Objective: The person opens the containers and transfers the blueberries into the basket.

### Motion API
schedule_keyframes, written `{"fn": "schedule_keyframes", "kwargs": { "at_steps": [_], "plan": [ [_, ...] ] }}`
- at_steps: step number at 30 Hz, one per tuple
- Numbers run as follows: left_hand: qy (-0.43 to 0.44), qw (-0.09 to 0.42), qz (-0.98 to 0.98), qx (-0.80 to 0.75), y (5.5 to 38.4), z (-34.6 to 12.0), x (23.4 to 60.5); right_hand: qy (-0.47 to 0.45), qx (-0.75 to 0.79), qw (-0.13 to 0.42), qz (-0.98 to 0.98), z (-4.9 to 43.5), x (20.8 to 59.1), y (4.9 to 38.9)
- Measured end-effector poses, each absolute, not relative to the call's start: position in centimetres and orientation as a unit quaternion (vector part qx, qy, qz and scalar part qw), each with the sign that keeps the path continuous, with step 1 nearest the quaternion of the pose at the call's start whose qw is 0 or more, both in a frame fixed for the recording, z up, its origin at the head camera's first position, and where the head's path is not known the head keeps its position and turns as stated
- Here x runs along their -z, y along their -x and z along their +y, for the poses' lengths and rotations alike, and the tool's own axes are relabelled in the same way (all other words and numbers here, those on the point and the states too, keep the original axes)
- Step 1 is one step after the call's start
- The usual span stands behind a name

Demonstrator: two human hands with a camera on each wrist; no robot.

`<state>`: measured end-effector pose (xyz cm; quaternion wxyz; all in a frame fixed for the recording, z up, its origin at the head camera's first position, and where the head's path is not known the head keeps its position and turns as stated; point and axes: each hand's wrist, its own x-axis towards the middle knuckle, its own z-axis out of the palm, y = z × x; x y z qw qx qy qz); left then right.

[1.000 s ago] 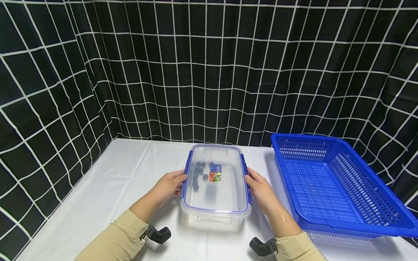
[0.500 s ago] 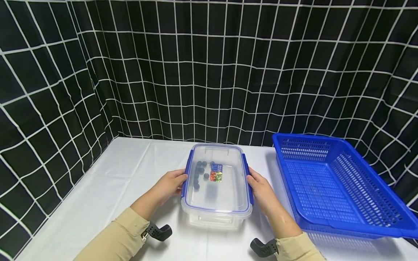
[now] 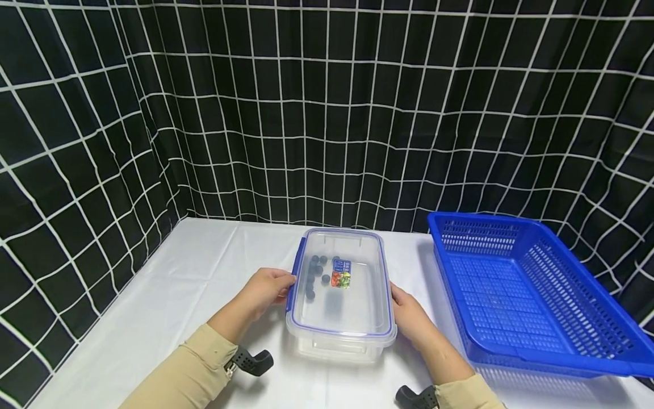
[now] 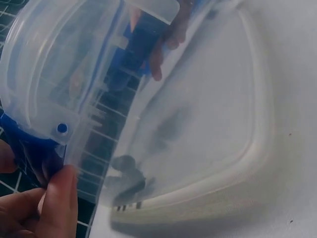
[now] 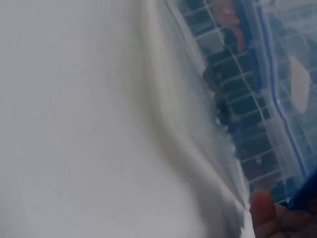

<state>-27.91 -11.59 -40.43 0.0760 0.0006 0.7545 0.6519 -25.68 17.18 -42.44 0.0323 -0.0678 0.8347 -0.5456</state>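
A clear plastic food container (image 3: 360, 304) with a clear, blue-lined lid stands on the white cloth. Several dark round pieces (image 3: 317, 269) show through the lid on the left; their kind cannot be told. My left hand (image 3: 263, 292) grips the left edge; in the left wrist view its fingers pinch the blue latch (image 4: 37, 153). At the opposite edge my right hand (image 3: 411, 315) holds the right side, its fingers partly hidden below the rim. The right blue latch (image 5: 306, 194) shows only at the right wrist view's corner, by a fingertip. From the head, it is out of sight.
A large blue plastic basket (image 3: 503, 307) with slotted walls stands to the right, close to the right forearm. White cloth covers the table (image 3: 199, 261). Black curtain (image 3: 337, 113) with a white grid hangs behind and at the sides.
The right latch, upright along the lid's edge before, has swung down out of the head view. My right hand has dropped lower at that edge. The left hand keeps its hold.
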Motion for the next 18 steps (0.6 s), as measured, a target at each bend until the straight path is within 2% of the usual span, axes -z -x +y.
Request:
{"fn": "schedule_keyframes", "kwargs": {
  "at_steps": [6,14,18],
  "plan": [
    [0.007,0.079,0.751,-0.655,28.1,-11.6,40.6,0.081,0.526,0.018,0.846,17.0,42.7,25.8],
    [0.013,0.078,0.746,-0.661,27.9,-11.5,40.9,0.073,0.543,0.041,0.836,17.4,42.5,25.9],
    [0.017,0.079,0.743,-0.664,27.8,-11.4,40.8,0.049,0.532,0.017,0.845,17.7,41.2,25.9]
  ]
}}
